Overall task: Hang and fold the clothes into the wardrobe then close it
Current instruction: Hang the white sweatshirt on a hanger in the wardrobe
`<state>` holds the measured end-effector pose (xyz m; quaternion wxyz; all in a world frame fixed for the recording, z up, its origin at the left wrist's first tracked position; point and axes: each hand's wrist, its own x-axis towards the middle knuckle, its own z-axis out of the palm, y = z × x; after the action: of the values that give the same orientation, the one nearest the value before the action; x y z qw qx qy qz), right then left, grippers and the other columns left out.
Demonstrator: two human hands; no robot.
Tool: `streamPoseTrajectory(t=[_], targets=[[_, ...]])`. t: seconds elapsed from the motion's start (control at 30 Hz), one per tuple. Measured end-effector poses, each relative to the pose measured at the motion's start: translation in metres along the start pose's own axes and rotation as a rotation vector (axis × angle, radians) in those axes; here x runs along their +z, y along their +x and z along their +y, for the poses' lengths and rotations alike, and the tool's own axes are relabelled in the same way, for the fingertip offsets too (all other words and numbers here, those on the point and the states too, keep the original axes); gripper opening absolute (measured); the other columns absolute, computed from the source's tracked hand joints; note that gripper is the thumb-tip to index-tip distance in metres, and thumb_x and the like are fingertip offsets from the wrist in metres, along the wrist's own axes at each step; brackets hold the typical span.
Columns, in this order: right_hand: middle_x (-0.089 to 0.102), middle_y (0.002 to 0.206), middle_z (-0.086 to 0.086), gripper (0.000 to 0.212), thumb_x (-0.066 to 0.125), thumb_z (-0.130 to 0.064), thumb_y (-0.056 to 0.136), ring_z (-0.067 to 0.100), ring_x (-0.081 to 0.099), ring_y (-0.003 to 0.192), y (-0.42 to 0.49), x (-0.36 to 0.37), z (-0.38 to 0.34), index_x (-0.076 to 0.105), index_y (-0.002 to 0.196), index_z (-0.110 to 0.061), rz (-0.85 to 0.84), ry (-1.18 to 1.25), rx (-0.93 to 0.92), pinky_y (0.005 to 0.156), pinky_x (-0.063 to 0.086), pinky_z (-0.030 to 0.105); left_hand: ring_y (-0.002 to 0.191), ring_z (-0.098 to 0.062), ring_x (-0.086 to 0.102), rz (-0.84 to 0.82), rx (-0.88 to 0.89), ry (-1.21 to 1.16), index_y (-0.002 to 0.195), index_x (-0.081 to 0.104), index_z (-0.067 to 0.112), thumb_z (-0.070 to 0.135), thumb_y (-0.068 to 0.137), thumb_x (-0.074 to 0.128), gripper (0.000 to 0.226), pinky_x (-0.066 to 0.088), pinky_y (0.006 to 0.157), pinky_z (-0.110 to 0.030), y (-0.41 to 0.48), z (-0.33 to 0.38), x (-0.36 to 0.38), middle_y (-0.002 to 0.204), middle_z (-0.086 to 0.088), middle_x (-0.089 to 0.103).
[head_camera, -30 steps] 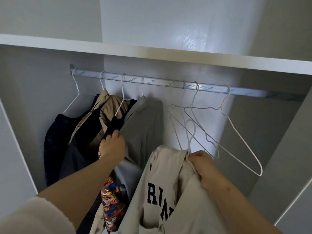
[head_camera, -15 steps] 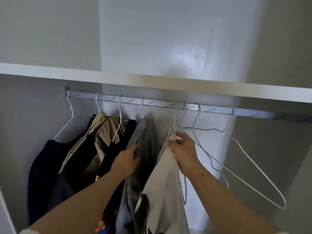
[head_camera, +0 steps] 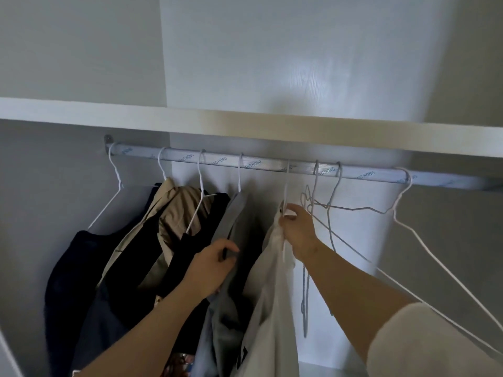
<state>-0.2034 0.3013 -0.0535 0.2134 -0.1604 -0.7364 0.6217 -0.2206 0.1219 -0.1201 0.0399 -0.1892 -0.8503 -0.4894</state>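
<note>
Hanging step: right hand (head_camera: pixel 298 232) pinches the hanger (head_camera: pixel 285 186) of the cream sweatshirt (head_camera: pixel 272 308), hook seemingly over the rail (head_camera: pixel 362 175). Left hand (head_camera: pixel 209 270) grips the grey shirt (head_camera: pixel 236 213) beside it. Next: confirm hook seats, then release both.

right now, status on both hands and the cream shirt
Right hand pinches cream shirt at its hanger neck, hook at the rail. Left hand grips grey garment beside it. Empty hangers crowd the right.

View: one wide-angle camera worn on the person's head.
Facing: forward into the white wardrobe (head_camera: pixel 68 50), its silver metal hanging rail (head_camera: pixel 272 165) crossing the middle of the frame below the white shelf board (head_camera: pixel 190 123).
Nearness: close; the rail spans most of the frame's width.
</note>
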Motion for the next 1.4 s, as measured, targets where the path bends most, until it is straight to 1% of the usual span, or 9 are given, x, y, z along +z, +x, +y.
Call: streamPoseTrajectory(t=[0.2, 0.33, 0.43, 0.57, 0.73, 0.87, 1.07, 1.23, 1.4], targets=[[0.058, 0.096, 0.006, 0.011, 0.044, -0.012, 0.097, 0.021, 0.056, 0.086, -0.007, 0.010, 0.024, 0.051, 0.101, -0.020, 0.190, -0.227, -0.189, 0.064, 0.047, 0.016, 0.056, -0.011, 0.052, 0.026, 0.004, 0.049, 0.073, 0.055, 0.036, 0.018, 0.090, 0.053, 0.025, 0.046, 0.061, -0.030, -0.006, -0.001, 0.006, 0.060, 0.001, 0.056], [0.052, 0.113, 0.005, 0.039, 0.046, -0.021, 0.096, 0.021, 0.055, 0.099, -0.028, 0.007, 0.036, 0.039, 0.134, -0.014, 0.127, -0.439, -0.329, 0.081, 0.049, 0.033, 0.067, -0.004, 0.056, 0.035, 0.016, 0.231, 0.075, 0.049, 0.046, 0.023, 0.092, 0.048, 0.028, 0.045, 0.062, -0.020, -0.019, -0.004, 0.012, 0.075, 0.009, 0.062], [0.052, 0.113, 0.001, 0.052, 0.049, -0.019, 0.094, 0.019, 0.056, 0.099, -0.044, 0.004, 0.045, 0.027, 0.141, -0.016, 0.067, -0.334, -0.230, 0.081, 0.049, 0.031, 0.077, -0.001, 0.055, 0.100, 0.050, 0.091, 0.096, 0.060, 0.032, 0.016, 0.094, 0.049, 0.020, 0.040, 0.064, -0.003, -0.028, -0.005, 0.020, 0.091, 0.010, 0.062], [0.053, 0.107, -0.001, 0.043, 0.045, -0.019, 0.096, 0.013, 0.054, 0.088, -0.067, 0.001, 0.065, 0.033, 0.137, -0.016, -0.015, -0.301, -0.105, 0.071, 0.042, 0.018, 0.089, -0.008, 0.054, 0.123, 0.037, 0.007, 0.131, 0.042, 0.023, 0.007, 0.091, 0.053, 0.045, 0.045, 0.070, -0.010, -0.044, -0.008, 0.023, 0.104, 0.003, 0.054], [0.054, 0.122, 0.006, 0.039, 0.040, -0.025, 0.098, 0.023, 0.055, 0.108, -0.090, -0.006, 0.081, 0.036, 0.136, -0.015, 0.008, -0.389, -0.038, 0.091, 0.045, 0.032, 0.104, -0.026, 0.050, 0.135, -0.154, 0.482, 0.130, 0.037, 0.024, 0.016, 0.089, 0.051, 0.045, 0.039, 0.074, -0.031, -0.067, -0.015, 0.014, 0.121, -0.008, 0.045], [0.053, 0.122, 0.012, 0.041, 0.039, -0.016, 0.097, 0.027, 0.055, 0.106, -0.114, -0.011, 0.087, 0.034, 0.138, -0.011, -0.011, -0.450, -0.002, 0.091, 0.047, 0.037, 0.104, -0.031, 0.047, 0.235, -0.118, 0.752, 0.129, 0.032, 0.024, 0.014, 0.084, 0.057, 0.053, 0.042, 0.070, -0.037, -0.089, -0.014, -0.001, 0.118, -0.011, 0.040], [0.053, 0.124, 0.011, 0.043, 0.045, -0.020, 0.095, 0.027, 0.053, 0.109, -0.157, 0.002, 0.090, 0.035, 0.135, -0.009, -0.045, -0.475, 0.083, 0.087, 0.045, 0.032, 0.106, -0.023, 0.048, -0.117, 0.005, 0.195, 0.140, 0.027, 0.022, 0.011, 0.080, 0.063, 0.071, 0.044, 0.086, -0.031, -0.092, -0.012, -0.017, 0.123, -0.012, 0.045], [0.049, 0.132, 0.009, 0.050, 0.049, -0.018, 0.091, 0.027, 0.052, 0.113, -0.201, 0.024, 0.096, 0.033, 0.138, -0.013, 0.064, -0.427, 0.174, 0.093, 0.045, 0.035, 0.087, -0.015, 0.048, 0.003, 0.019, 0.106, 0.123, 0.041, 0.022, 0.022, 0.086, 0.061, 0.042, 0.042, 0.070, -0.028, -0.127, -0.021, -0.012, 0.113, -0.003, 0.042], [0.047, 0.126, 0.002, 0.042, 0.050, -0.018, 0.091, 0.001, 0.049, 0.072, -0.278, 0.010, 0.125, 0.038, 0.132, -0.018, 0.285, -0.270, 0.355, 0.053, 0.037, 0.010, 0.080, -0.017, 0.053, -0.401, -0.023, 0.046, 0.091, 0.050, 0.026, 0.018, 0.089, 0.056, 0.010, 0.044, 0.070, -0.027, -0.183, -0.020, 0.019, 0.089, 0.002, 0.053]])
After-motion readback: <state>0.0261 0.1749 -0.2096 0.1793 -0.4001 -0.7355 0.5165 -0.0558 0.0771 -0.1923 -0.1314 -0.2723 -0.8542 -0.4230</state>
